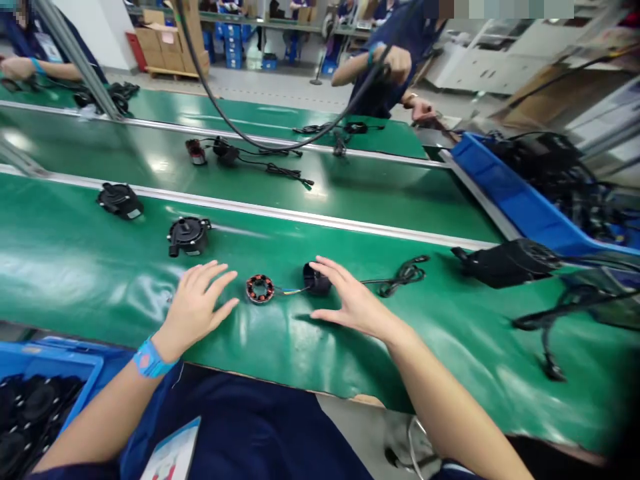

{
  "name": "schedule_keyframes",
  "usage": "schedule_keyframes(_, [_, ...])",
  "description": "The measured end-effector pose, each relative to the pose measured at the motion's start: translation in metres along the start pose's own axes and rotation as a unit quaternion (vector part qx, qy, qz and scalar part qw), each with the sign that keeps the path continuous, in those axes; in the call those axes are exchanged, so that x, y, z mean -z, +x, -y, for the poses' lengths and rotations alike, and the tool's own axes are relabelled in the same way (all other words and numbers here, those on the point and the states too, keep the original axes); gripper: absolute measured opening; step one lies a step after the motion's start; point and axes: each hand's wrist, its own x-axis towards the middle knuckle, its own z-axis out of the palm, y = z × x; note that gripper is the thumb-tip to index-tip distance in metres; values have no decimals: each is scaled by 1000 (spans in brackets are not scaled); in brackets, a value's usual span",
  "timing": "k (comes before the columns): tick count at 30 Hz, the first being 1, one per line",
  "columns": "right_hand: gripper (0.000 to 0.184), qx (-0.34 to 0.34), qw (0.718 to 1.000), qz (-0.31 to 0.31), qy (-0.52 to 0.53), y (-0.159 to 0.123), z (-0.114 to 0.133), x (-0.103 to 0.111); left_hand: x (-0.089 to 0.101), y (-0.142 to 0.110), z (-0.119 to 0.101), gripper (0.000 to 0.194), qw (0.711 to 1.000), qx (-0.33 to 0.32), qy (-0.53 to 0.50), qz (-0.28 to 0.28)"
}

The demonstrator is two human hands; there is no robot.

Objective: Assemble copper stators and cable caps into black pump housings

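Note:
On the green table (75, 267) in front of me lies a small round stator with copper coils (259, 289). Thin coloured wires join it to a black cup-shaped housing (315, 279). My left hand (196, 307) hovers open just left of the stator, fingers spread, holding nothing. My right hand (350, 300) is open too, fingers stretched over the black housing, beside it on the right. A coiled black cable (400, 275) trails from the housing to the right.
Two black pump bodies (189, 235) (120, 200) lie further left. A black bundle (505, 262) and blue bin of parts (530, 200) stand right. Another blue bin (45, 393) sits at my lower left. More parts with cables (225, 152) lie on the conveyor behind. Co-workers stand beyond.

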Motion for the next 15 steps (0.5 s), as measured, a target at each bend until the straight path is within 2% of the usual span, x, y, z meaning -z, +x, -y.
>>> schedule_keyframes(4, [62,-30,995,86,39,3,13,1,-14,8,-6,32,992,-115,-50,25])
schedule_keyframes(7, [65,-8,970,207,125,-5,30,-3,-24,12,-10,26,979,-170,-108,32])
schedule_keyframes(10, [61,14,942,265,208,-11,44,-16,-29,14,-7,32,971,-169,-160,57])
schedule_keyframes(12, [58,23,926,277,256,-14,48,-26,-31,15,-6,32,966,-151,-193,77])
schedule_keyframes(15, [60,0,906,288,312,-17,47,-33,-30,14,-3,28,956,-130,-244,93])
